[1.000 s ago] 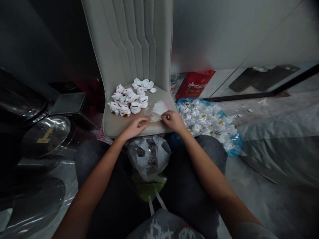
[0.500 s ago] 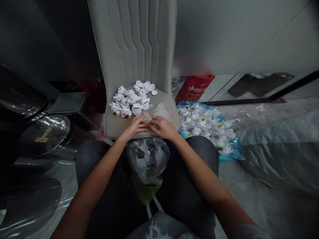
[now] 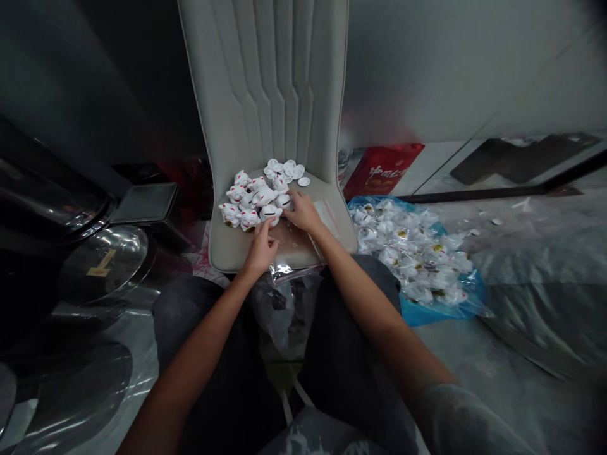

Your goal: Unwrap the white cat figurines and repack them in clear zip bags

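Note:
White lucky-cat coin banks (image 3: pixel 258 197) with red ears stand and lie in a cluster on the chair seat (image 3: pixel 225 253). My left hand (image 3: pixel 262 248) touches the near side of a slotted cat coin bank (image 3: pixel 270 213) with its fingertips, its thumb held apart. At the cluster's right side, my right hand (image 3: pixel 302 212) has thumb and fingers curved around the edge of another cat coin bank (image 3: pixel 283 201). Below the hands, a clear plastic bag (image 3: pixel 287 273) lies over the seat's front edge. White round discs (image 3: pixel 288 169) are piled behind the cats.
On the floor to the right, a blue plastic sheet (image 3: pixel 422 318) bears many bagged cats (image 3: pixel 417 253). A red bag (image 3: pixel 382 169) stands behind it. Metal canisters (image 3: pixel 107 262) stand to the left. Another clear bag (image 3: pixel 327 218) lies at the seat's right.
Both hands have moved forward from the clear bag to the cat coin banks and spread apart. The clear bag now lies at the seat's front edge. The view has shifted slightly.

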The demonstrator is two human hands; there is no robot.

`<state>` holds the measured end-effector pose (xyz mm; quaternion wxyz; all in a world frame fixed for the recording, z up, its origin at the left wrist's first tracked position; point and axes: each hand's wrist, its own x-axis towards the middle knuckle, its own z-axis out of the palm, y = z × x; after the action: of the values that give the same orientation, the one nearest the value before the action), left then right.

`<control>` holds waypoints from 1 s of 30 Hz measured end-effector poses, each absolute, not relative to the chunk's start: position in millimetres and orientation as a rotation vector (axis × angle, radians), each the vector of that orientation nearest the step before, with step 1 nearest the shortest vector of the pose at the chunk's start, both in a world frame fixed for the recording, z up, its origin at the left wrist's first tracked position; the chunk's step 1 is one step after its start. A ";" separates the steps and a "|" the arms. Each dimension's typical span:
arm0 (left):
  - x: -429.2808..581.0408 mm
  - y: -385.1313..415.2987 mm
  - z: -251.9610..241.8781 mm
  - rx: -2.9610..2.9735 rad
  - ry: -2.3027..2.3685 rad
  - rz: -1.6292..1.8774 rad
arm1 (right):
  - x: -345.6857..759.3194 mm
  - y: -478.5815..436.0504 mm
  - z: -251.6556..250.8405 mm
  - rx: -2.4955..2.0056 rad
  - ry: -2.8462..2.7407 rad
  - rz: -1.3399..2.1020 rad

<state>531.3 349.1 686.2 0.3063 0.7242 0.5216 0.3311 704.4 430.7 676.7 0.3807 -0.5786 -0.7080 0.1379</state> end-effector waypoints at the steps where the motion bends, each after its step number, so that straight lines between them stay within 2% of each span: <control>1: 531.9 347.3 686.7 1.972 1.391 0.861 | 704.7 430.5 676.2 -1.480 -1.801 0.368; 9: 543.1 334.2 702.3 2.548 1.405 0.655 | 721.7 421.7 684.1 -1.344 -1.460 0.492; 14: 542.4 334.7 699.7 2.573 1.100 0.378 | 750.3 393.8 684.5 -1.279 -1.331 0.658; 18: 548.8 331.2 697.7 2.545 1.124 0.280 | 779.7 364.8 683.7 -1.303 -1.280 0.805; 23: 565.1 337.0 695.6 2.553 1.106 0.265 | 800.5 338.7 682.0 -1.283 -1.045 1.031; 30: 561.4 351.2 690.1 2.473 1.089 0.354 | 787.5 299.3 674.0 -0.958 -0.466 1.324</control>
<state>561.4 351.2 690.1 0.2069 0.8878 0.3909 0.1270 787.5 299.3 674.0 0.6604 -0.4234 -0.2058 0.5850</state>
